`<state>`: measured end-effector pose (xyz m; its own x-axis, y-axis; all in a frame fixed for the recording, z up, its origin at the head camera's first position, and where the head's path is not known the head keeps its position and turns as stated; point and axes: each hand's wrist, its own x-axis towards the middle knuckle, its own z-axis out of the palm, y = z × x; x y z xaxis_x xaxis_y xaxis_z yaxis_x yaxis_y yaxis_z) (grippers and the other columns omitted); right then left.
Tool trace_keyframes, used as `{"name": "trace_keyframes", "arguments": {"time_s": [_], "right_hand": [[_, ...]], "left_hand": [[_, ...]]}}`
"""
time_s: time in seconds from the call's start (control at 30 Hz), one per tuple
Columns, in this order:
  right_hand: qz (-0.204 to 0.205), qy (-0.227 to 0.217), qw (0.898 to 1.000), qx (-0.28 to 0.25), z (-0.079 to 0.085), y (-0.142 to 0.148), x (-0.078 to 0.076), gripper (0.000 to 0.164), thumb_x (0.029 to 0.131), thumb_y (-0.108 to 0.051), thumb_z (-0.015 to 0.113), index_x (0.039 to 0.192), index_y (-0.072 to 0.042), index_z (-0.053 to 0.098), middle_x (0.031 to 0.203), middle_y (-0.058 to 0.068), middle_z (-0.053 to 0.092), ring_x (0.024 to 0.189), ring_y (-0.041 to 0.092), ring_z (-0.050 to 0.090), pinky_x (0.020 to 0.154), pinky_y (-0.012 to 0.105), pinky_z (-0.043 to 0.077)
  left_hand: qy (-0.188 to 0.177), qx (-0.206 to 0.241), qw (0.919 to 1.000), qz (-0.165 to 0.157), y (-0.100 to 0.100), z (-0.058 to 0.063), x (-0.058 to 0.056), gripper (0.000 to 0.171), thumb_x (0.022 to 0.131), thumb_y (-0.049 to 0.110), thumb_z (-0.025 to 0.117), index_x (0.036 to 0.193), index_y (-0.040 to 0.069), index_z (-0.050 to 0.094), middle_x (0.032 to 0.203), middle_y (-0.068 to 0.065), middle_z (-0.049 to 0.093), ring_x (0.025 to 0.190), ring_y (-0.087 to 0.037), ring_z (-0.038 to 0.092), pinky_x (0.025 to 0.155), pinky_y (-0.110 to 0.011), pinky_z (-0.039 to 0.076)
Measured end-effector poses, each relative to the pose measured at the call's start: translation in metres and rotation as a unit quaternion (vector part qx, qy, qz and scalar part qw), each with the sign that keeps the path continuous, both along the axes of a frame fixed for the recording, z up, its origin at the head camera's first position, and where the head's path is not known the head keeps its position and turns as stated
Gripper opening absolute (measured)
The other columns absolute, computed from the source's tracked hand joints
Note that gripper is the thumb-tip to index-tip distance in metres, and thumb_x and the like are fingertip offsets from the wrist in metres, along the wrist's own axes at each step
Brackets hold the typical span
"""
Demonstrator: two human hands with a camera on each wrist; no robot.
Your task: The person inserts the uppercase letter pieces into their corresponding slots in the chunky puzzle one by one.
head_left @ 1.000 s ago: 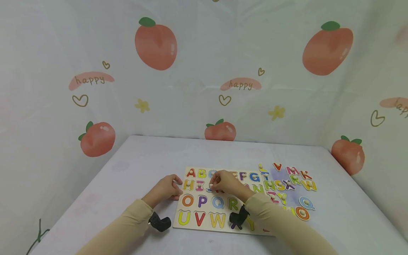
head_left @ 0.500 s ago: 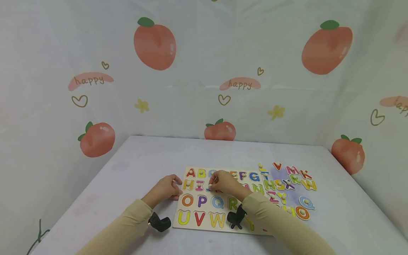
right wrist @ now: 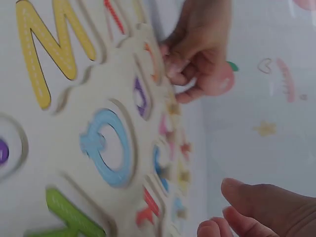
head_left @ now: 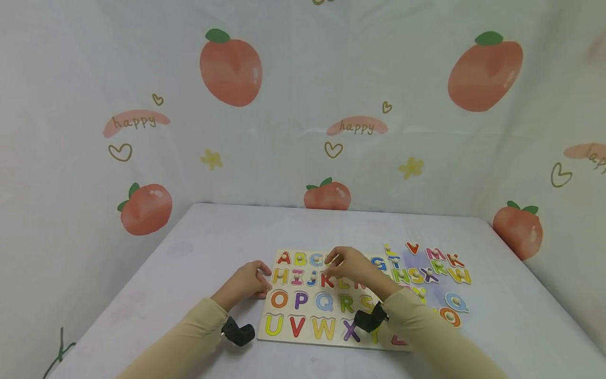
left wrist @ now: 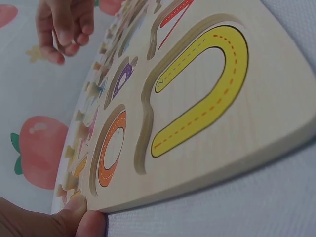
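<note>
A wooden alphabet puzzle board (head_left: 312, 311) lies on the table. My left hand (head_left: 243, 282) rests at its left edge; the left wrist view shows the thumb (left wrist: 75, 207) and a finger right at that edge. A knobbed blue letter J (head_left: 311, 278) sits in its slot in the second row, after knobbed H (head_left: 280, 276) and I (head_left: 296, 277). My right hand (head_left: 354, 266) hovers just right of the J, over the upper board, fingers loosely bent and nothing held. In the right wrist view its thumb (right wrist: 261, 197) stands apart from the board.
Loose knobbed letters lie to the board's right, among them an orange O (head_left: 450, 317), a blue Q (head_left: 456, 301) and a red V (head_left: 412, 247). The board's lower two rows show painted recesses. A printed cloth backdrop (head_left: 284, 158) rises behind the table.
My right hand has let go of the blue J's knob and moved right and slightly up, leaving the J in view in its slot. The left hand has stayed at the board's edge.
</note>
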<state>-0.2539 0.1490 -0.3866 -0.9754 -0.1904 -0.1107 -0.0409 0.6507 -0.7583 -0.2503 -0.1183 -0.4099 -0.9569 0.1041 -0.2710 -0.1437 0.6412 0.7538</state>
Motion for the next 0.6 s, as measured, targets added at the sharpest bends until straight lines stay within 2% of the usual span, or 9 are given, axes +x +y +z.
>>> {"name": "trace_keyframes", "arguments": {"time_s": [0.17, 0.37, 0.6], "right_hand": [[-0.005, 0.015, 0.999, -0.034, 0.010, 0.035, 0.005, 0.022, 0.085, -0.013, 0.073, 0.103, -0.002, 0.064, 0.088, 0.007, 0.061, 0.074, 0.017, 0.060, 0.074, 0.034, 0.057], [-0.008, 0.047, 0.998, -0.050, 0.015, 0.083, 0.015, 0.026, 0.089, -0.013, 0.069, 0.108, 0.002, 0.061, 0.093, 0.010, 0.062, 0.084, 0.024, 0.065, 0.077, 0.036, 0.058], [-0.048, 0.062, 0.996, -0.030, 0.016, 0.130, 0.030, 0.035, 0.091, -0.018, 0.067, 0.116, 0.005, 0.058, 0.099, 0.012, 0.063, 0.087, 0.019, 0.061, 0.075, 0.028, 0.057]], "left_hand": [[-0.003, -0.002, 1.0000, 0.004, 0.000, -0.001, -0.001, 0.033, 0.082, 0.000, 0.072, 0.111, 0.002, 0.056, 0.082, -0.008, 0.059, 0.061, -0.012, 0.061, 0.057, -0.022, 0.054], [-0.005, 0.003, 1.0000, 0.005, 0.000, -0.003, -0.001, 0.033, 0.082, 0.000, 0.073, 0.111, 0.001, 0.056, 0.082, -0.008, 0.059, 0.061, -0.012, 0.061, 0.057, -0.022, 0.054], [-0.003, 0.003, 1.0000, 0.000, -0.001, 0.000, -0.001, 0.033, 0.082, 0.001, 0.073, 0.110, 0.001, 0.056, 0.081, -0.008, 0.059, 0.060, -0.012, 0.060, 0.057, -0.022, 0.054]]}}
